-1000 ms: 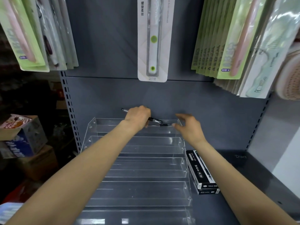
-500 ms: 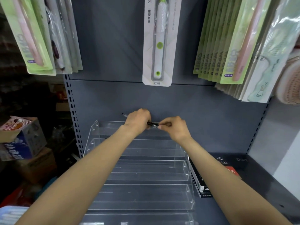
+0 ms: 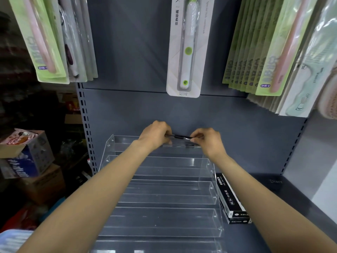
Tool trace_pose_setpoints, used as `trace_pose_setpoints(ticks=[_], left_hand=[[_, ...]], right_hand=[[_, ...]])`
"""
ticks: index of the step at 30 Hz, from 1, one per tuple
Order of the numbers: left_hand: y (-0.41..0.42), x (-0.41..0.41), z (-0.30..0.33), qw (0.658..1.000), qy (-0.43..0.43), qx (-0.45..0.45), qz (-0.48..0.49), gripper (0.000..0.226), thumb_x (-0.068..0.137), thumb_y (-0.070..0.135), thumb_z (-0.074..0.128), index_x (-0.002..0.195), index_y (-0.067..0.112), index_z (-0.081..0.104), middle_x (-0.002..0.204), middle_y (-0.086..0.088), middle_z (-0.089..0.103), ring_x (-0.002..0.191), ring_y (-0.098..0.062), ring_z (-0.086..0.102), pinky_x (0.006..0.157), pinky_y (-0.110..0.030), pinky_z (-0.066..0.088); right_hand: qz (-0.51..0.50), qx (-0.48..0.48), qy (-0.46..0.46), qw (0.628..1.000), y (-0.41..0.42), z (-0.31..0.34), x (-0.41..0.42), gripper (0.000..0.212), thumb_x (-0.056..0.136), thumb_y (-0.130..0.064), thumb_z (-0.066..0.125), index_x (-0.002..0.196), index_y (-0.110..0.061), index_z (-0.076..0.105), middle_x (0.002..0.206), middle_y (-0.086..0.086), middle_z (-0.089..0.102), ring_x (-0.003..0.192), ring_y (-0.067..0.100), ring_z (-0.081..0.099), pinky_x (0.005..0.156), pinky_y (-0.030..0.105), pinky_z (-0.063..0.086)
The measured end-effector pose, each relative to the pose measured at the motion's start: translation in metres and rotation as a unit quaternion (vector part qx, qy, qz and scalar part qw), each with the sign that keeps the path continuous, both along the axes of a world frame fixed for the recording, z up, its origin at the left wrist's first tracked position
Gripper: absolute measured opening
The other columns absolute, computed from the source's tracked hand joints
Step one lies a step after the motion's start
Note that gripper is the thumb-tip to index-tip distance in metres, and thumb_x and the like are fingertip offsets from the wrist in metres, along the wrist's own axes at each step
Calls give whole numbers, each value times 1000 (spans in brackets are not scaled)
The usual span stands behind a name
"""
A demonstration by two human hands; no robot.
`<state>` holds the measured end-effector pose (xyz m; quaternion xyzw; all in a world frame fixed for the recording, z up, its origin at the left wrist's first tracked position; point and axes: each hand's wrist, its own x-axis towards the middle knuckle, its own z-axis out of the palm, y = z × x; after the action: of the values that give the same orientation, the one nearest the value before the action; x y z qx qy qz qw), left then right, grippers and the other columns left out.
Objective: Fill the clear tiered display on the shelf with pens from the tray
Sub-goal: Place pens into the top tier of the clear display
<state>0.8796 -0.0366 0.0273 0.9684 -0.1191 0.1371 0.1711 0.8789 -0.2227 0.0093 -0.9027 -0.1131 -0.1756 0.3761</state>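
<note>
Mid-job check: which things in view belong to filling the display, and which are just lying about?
In the job:
- thin black pen, gripped at its ends by left hand and right hand
- clear acrylic tiered display

Lying about:
- black pen boxes beside display
- hanging white-green toothbrush pack
- cardboard boxes at left

toothbrush pack hanging centre | black boxes on shelf | cardboard cartons left, probably stock

Dark grey metal shelf here. The clear tiered display sits right on it, and two black pen boxes are stacked just beside its right edge.
</note>
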Motion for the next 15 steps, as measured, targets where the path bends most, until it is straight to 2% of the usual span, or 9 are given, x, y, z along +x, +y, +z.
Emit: trace_pose_setpoints(ticks=[3, 4, 6, 7, 10, 13, 15], left_hand=[[14, -1, -5, 998, -22, -62, -17, 22, 76, 18, 75, 98, 17, 68, 101, -3, 69, 96, -20, 64, 86, -37, 52], [17, -3, -7, 996, -33, -84, -28, 21, 78, 18, 74, 99, 17, 68, 102, -2, 69, 97, -17, 64, 88, -36, 52], [21, -8, -9, 991, -50, -118, -46, 18, 82, 17, 70, 100, 16, 69, 100, 0, 69, 95, -13, 63, 89, -29, 50], [22, -11, -8, 989, -60, -125, -51, 17, 84, 16, 68, 101, 15, 70, 98, 0, 69, 92, -12, 62, 86, -24, 48], [22, -15, -9, 990, -64, -114, -46, 16, 85, 15, 66, 100, 13, 73, 93, 3, 64, 86, -9, 57, 80, -15, 39], [20, -12, -11, 994, -30, -98, -26, 15, 83, 15, 69, 96, 12, 75, 92, 2, 67, 88, -10, 58, 87, -24, 46], [15, -9, -9, 996, 11, -93, -13, 15, 80, 13, 72, 94, 10, 75, 93, -2, 70, 87, -12, 60, 87, -25, 47]], right_hand=[[-7, 21, 3, 1000, -14, 1, -5, 7, 81, -5, 68, 86, -7, 71, 80, 5, 66, 76, 15, 60, 74, 19, 49], [-9, 27, 2, 1000, -18, 1, -6, 7, 81, -4, 68, 86, -7, 71, 80, 5, 67, 75, 14, 60, 70, 12, 47], [-11, 29, -3, 1000, -24, 1, -8, 7, 81, -4, 68, 87, -6, 71, 80, 4, 67, 74, 12, 60, 61, -2, 41], [-11, 28, -5, 1000, -25, 2, -9, 8, 81, -3, 68, 88, -6, 72, 81, 4, 67, 75, 12, 60, 60, -4, 40], [-13, 5, -12, 1000, -23, 4, -10, 11, 82, -3, 66, 92, -5, 72, 86, 6, 69, 79, 12, 59, 63, 4, 39], [-30, -25, -13, 999, -24, 1, -10, 15, 85, -7, 64, 98, -6, 71, 99, 9, 68, 90, 17, 61, 75, 13, 38], [-47, -26, -7, 999, -28, -1, -10, 22, 87, -10, 63, 108, -7, 68, 110, 10, 64, 103, 23, 60, 82, 17, 39]])
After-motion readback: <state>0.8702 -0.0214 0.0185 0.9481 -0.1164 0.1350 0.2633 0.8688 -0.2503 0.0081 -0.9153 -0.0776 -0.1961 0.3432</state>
